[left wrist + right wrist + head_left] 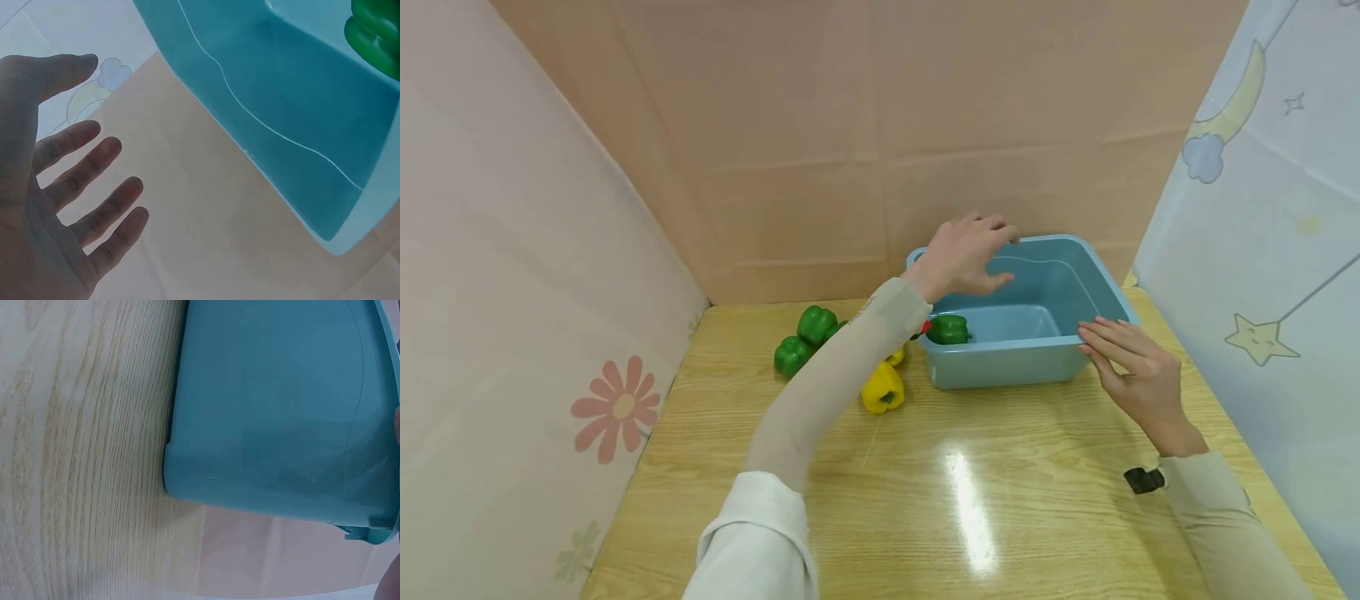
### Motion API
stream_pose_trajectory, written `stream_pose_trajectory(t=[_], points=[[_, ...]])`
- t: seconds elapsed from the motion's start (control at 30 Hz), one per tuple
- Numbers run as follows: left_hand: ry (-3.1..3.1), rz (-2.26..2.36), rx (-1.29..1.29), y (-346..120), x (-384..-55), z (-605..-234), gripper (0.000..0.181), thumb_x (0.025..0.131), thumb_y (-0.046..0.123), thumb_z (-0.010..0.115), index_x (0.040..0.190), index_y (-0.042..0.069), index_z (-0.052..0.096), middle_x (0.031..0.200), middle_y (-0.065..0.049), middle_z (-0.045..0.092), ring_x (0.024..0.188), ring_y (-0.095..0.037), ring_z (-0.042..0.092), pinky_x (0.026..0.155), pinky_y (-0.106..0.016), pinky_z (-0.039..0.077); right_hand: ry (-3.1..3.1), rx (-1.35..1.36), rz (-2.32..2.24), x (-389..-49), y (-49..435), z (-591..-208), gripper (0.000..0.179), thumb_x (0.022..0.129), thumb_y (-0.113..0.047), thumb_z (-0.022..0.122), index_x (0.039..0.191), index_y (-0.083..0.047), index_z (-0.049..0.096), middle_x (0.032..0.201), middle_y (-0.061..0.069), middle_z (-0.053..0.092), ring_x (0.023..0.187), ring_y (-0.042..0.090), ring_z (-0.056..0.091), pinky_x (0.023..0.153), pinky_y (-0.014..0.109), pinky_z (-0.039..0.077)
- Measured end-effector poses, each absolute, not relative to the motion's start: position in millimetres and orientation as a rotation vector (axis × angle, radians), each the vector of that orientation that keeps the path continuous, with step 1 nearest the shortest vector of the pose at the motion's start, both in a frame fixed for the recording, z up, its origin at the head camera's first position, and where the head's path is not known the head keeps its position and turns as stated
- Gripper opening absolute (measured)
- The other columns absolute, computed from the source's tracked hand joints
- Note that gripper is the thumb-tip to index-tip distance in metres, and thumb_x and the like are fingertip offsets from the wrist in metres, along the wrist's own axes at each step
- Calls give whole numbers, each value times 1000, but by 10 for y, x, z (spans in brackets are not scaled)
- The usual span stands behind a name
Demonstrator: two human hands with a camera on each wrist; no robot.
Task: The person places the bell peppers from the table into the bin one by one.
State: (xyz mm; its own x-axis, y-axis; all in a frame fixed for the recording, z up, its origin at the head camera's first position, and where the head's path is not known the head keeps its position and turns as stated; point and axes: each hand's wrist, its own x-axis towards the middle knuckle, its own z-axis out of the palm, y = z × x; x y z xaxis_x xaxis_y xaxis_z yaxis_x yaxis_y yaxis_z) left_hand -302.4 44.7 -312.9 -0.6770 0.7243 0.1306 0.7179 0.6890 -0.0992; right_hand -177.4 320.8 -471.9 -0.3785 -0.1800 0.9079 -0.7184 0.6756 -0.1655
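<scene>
My left hand hovers over the left part of a blue plastic basin, fingers spread and nothing in them. In the left wrist view this hand shows beside the basin wall. One green bell pepper lies inside the basin at its left end. My right hand holds the basin's near right corner, fingers over the rim and thumb against the outside. Left of the basin are green bell peppers and a yellow bell pepper; my left forearm hides part of this group.
The basin stands on a wooden table, towards its back right. A tan cloth wall rises behind it, with a patterned sheet on the right and another on the left.
</scene>
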Motion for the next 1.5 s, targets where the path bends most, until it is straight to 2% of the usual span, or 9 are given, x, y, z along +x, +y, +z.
stream_pose_trajectory(t=[0.1,0.33,0.6,1.03,1.27,1.5], points=[[-2726,71,-1168,401,-3003,-3118,58,100,66,59,149,36,56,152,11,56,132,-17,54,99,-32,54,-1913,701,689,-1772,3212,-4716,41,104,-37,69,111,1,83,106,24,79,118,26,76,117,33,48],[-2714,42,-1154,272,-2961,-3173,55,100,62,61,146,32,59,150,8,57,137,-21,52,115,-39,45,-1908,698,677,-1761,3207,-4721,41,105,-37,69,110,2,83,107,23,80,114,30,76,117,32,48],[-2703,-43,-1123,89,-2943,-3234,56,99,63,64,145,30,60,151,6,58,136,-23,53,115,-44,45,-1903,694,683,-1765,3222,-4718,41,104,-37,69,110,2,83,107,23,80,118,24,75,117,33,48],[-2708,-110,-1091,-119,-2891,-3283,54,100,57,66,144,26,61,151,2,58,136,-26,53,113,-45,46,-1899,699,695,-1767,3225,-4735,41,104,-37,70,109,2,83,107,23,80,117,25,76,117,33,49],[-2710,-99,-1089,-173,-2871,-3241,54,101,58,64,145,26,61,150,2,58,136,-27,53,116,-45,44,-1887,686,731,-1743,3256,-4703,43,104,-38,70,106,4,83,104,26,79,123,14,72,117,32,48],[-2726,-118,-1066,-301,-2857,-3230,55,100,56,67,144,25,62,149,1,58,134,-28,52,115,-47,45,-1892,680,741,-1729,3254,-4698,45,104,-39,70,106,4,83,104,25,79,123,12,72,117,32,48]])
